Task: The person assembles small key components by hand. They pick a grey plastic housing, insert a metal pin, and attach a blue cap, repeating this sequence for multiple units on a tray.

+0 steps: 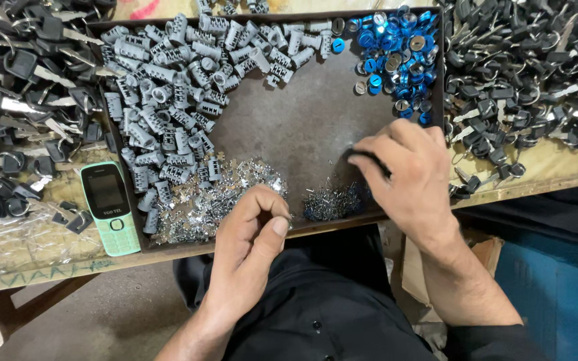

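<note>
Left hand (252, 230) pinches a small metal piece (287, 219) over the tray (302, 127); right hand (406, 174) closes on a dark part (362, 158) (sorted piles within reach).

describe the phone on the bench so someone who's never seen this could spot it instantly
Start at the shallow dark metal tray in the middle of the bench, then go to its near left corner. Just outside that corner, beside the grey lock cylinders, lies the phone. It is the only mint-green thing there, a small keypad handset with a dark screen, among black-headed keys.
</note>
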Demonstrator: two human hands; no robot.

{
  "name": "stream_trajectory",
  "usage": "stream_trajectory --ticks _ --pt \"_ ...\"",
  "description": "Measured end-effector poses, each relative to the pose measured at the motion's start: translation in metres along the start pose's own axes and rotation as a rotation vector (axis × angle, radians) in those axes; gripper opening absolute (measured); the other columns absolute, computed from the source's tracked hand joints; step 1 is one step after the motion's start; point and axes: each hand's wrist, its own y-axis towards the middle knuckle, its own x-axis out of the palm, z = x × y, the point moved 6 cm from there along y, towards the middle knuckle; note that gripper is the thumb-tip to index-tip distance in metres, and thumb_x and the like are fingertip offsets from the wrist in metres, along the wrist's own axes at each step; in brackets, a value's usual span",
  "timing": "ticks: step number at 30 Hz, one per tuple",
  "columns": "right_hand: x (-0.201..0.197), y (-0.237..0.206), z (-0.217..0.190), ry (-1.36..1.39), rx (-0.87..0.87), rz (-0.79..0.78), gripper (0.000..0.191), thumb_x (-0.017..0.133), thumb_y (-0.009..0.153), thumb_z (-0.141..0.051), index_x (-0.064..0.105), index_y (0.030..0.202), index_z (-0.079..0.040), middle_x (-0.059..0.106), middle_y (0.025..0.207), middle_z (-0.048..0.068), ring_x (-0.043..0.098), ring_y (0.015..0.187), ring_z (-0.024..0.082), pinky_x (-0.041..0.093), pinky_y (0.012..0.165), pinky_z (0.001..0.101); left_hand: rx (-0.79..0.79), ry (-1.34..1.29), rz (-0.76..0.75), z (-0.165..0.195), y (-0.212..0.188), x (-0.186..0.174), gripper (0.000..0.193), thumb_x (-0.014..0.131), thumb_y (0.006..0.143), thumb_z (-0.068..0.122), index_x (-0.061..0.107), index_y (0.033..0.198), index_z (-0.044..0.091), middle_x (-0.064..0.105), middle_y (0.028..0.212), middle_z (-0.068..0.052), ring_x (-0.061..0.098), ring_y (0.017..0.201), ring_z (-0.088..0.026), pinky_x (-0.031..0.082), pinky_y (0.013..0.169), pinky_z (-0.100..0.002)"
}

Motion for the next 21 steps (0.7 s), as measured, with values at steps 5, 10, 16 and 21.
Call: stream_trajectory --ticks 5,10,16,21 --pt "0.009 0.007 -0.005 0.023 -0.059 -0.005 0.013 0.082 0.081 -0.010 0.072 0.090 -0.011 0.061 0.086 0.002 0.060 0.081 0.025 0.038 0.076 0.0399 0.033 -0.021 -0.012 -0.002 0.003 0.001 0.009 0.054 0.100 0.009 0.052 0.091 0.006 0.048 0.081 0.002 0.041 0.067 -0.004 0.037 0.058 -0.022" --pt "0.002 0.007 0.008 0.353 0.272 -0.007 0.009 0.071 0.085 -0.004 0.065 0.090 -0.008 0.058 0.085 0.001 0.055 0.069 0.022 0.042 0.068 0.0354 0.063 0.071 -0.025 0.001 0.003 0.002 0.009 0.059 0.095 0.007 0.053 0.090 0.005 0.051 0.082 0.002 0.042 0.070 -0.004 0.036 0.060 -0.022" --pt "-0.001 -0.002 -0.002 0.222 0.144 -0.038 0.013 0.080 0.085 -0.007 0.070 0.094 -0.009 0.061 0.091 0.002 0.055 0.072 0.020 0.042 0.071 0.0350 0.003 0.032 -0.040 0.000 0.005 0.007 0.010 0.065 0.096 0.008 0.058 0.091 0.003 0.052 0.085 0.002 0.043 0.070 -0.005 0.036 0.060 -0.022" --pt "0.003 -0.001 0.005 0.051 0.061 -0.011 0.015 0.083 0.084 -0.010 0.076 0.097 -0.012 0.060 0.088 0.002 0.055 0.075 0.023 0.038 0.073 0.0383 0.039 -0.019 -0.050 0.001 0.004 0.007 0.007 0.062 0.098 0.007 0.058 0.095 0.002 0.054 0.092 0.000 0.045 0.076 -0.006 0.039 0.065 -0.022"
